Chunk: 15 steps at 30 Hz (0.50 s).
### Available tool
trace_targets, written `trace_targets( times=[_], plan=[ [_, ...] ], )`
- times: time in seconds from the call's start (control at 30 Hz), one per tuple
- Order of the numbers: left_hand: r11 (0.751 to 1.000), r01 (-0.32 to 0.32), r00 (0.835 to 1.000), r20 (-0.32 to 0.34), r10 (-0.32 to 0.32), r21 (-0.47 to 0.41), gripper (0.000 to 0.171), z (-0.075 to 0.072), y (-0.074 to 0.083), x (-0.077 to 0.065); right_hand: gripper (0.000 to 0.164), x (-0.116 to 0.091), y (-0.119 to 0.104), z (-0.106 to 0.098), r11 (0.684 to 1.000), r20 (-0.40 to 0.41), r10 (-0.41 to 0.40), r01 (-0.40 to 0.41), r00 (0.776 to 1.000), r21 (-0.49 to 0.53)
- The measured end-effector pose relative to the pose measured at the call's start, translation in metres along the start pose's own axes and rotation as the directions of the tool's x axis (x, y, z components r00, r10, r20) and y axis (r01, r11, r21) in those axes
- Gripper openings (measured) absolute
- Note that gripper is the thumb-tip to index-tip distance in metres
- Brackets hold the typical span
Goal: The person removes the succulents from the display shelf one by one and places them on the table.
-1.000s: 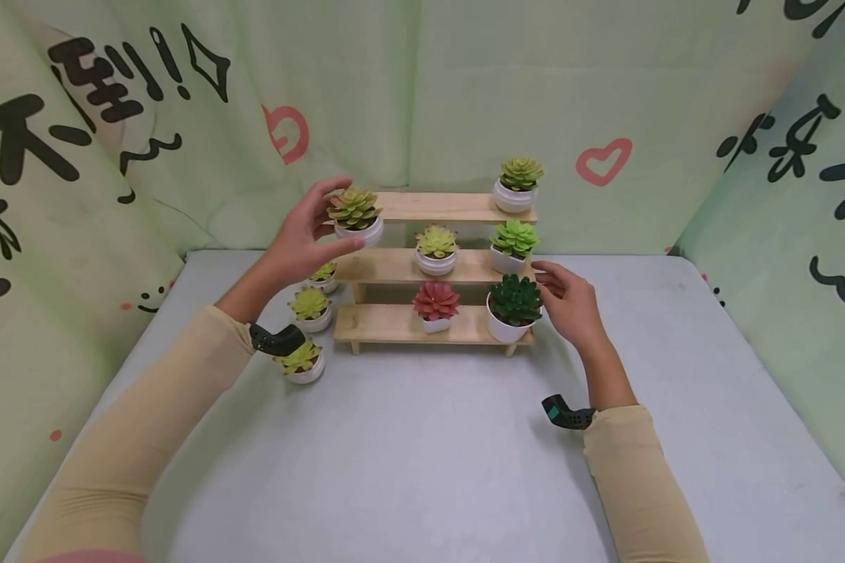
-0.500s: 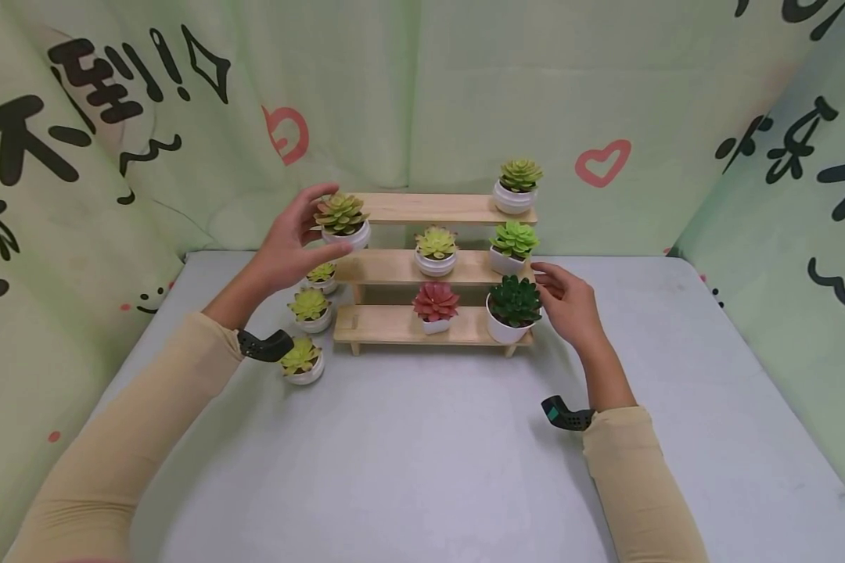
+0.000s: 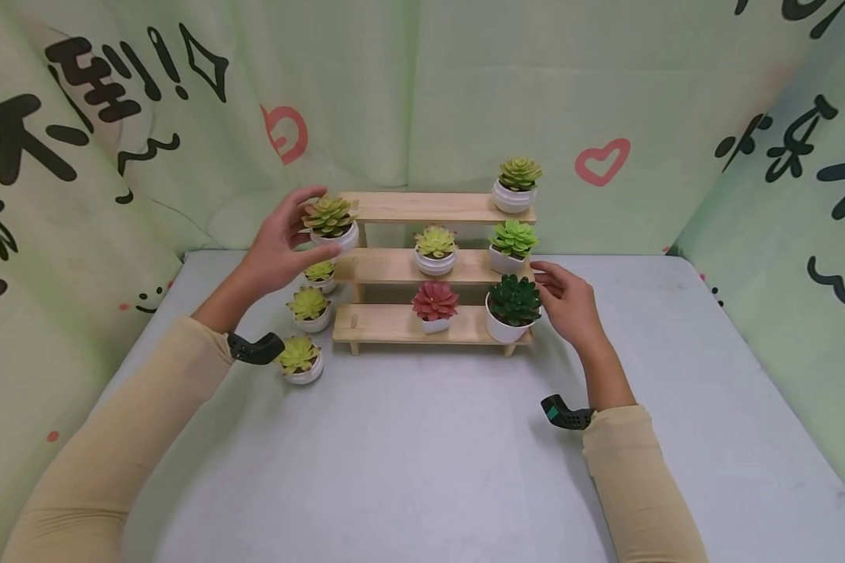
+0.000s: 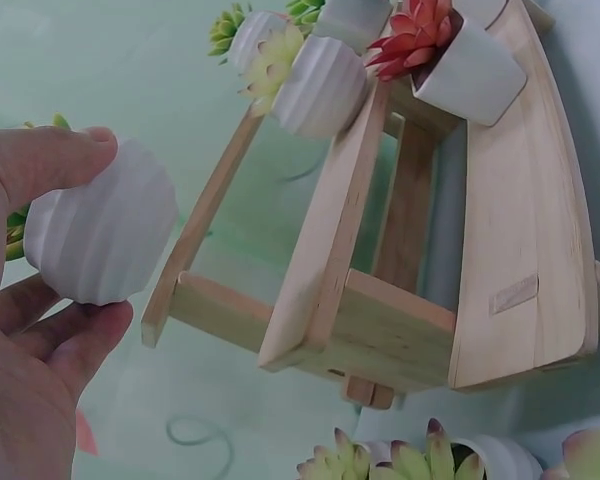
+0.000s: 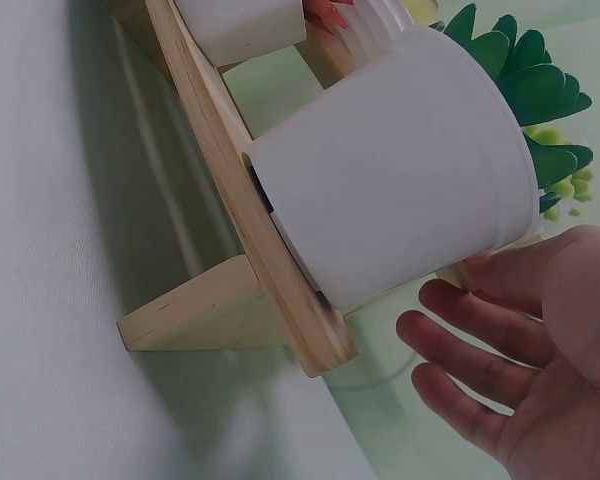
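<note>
My left hand (image 3: 275,244) grips the white ribbed pot of a yellow-green succulent (image 3: 329,217). In the left wrist view the thumb presses one side of this white pot (image 4: 102,225) and the fingers curl under the other. It is held up beside the left end of the three-tier wooden rack (image 3: 387,268), apart from it. My right hand (image 3: 567,301) is at the rack's right end, next to a dark green succulent (image 3: 513,301) in a smooth white pot (image 5: 400,170). Its fingers are loosely spread and grip nothing; the fingertips are right at the rack's edge.
On the rack stand a red succulent (image 3: 435,302), a pale yellow one (image 3: 435,243), a bright green one (image 3: 514,238) and a top-tier one (image 3: 517,175). Three more potted succulents, the front one (image 3: 299,356) nearest, line the table (image 3: 422,453) left of the rack. A printed curtain (image 3: 465,94) hangs behind.
My left hand has moved left and slightly down with the potted succulent, from over the rack's upper left end to beside it. The right hand stays in place.
</note>
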<state>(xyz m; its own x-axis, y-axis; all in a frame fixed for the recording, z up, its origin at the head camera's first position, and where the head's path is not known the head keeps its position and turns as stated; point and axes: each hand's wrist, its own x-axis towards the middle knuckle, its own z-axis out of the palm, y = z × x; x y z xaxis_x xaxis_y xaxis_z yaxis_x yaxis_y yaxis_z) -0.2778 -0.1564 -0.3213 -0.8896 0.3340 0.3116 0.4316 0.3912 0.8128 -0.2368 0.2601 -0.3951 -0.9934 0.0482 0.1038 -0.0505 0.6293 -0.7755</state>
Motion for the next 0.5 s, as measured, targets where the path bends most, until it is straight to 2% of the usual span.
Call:
trace_targets(
  times=[0.5],
  plan=[
    [0.999, 0.032, 0.999, -0.016, -0.032, 0.008, 0.077, -0.0091, -0.0073, -0.0095, 0.041, 0.0, -0.0012, 0.0003, 1.0, -0.003, -0.003, 0.003, 1.0, -0.003]
  ],
)
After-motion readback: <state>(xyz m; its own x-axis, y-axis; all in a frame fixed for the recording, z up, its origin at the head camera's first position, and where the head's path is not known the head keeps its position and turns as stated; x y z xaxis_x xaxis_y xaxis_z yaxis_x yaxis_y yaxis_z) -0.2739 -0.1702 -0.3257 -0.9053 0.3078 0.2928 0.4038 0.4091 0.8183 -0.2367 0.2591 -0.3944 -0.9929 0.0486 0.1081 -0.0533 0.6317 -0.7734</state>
